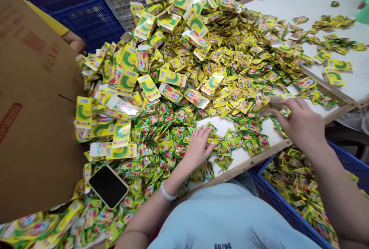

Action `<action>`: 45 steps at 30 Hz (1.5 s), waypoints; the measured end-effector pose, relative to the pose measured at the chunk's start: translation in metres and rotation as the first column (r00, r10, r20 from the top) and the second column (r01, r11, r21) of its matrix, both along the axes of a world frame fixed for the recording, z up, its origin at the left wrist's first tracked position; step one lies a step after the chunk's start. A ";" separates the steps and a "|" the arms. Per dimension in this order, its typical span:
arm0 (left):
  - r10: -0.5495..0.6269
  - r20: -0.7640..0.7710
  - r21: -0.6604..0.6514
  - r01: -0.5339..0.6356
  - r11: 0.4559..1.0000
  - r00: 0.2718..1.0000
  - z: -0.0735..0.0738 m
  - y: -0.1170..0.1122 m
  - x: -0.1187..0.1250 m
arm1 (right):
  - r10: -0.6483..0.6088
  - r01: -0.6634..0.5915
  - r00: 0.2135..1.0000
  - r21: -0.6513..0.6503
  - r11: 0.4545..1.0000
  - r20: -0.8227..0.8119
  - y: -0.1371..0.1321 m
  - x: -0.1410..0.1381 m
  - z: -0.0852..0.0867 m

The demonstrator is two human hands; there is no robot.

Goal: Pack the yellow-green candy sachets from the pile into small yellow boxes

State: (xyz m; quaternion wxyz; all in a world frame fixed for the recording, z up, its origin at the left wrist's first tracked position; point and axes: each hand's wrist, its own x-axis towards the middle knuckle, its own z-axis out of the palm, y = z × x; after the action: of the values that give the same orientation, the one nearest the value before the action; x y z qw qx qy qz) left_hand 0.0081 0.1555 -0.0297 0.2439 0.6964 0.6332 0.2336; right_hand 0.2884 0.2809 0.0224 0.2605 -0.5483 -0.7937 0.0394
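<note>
My left hand (198, 145), with a ring and a pale wristband, lies palm down over small green sachets (170, 145) printed with red fruit. Its fingers are stretched out and the thumb stands apart, close to a yellow piece (212, 141). Over the table's right front edge hovers my right hand (302, 122), fingers bent. Motion smears its fingertips, so whether the blurred shape at them is held cannot be told. A few green sachets (252, 145) lie on the white tabletop (220, 124) between my hands. Behind them rises a heap of yellow sachets (230, 57).
Yellow flat boxes (127, 82) pile up at left beside a large brown carton (37, 99). A phone (108, 186) rests on the sachets. Below the wooden edge (259, 158) stands a blue crate (288, 203) of sachets. Another person's arm (73, 41) shows behind the carton.
</note>
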 end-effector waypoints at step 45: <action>-0.109 -0.058 0.278 0.120 0.953 0.992 0.020 0.105 -0.045 | 0.081 -0.532 0.701 -0.444 0.721 -0.709 -0.035 -0.089 -0.070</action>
State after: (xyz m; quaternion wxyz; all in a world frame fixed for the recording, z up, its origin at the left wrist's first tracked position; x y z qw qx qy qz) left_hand -0.0374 0.2601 -0.0093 0.1424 0.7642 0.5571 0.2921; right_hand 0.1998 0.2455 -0.0480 0.3102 -0.4034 -0.6790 0.5291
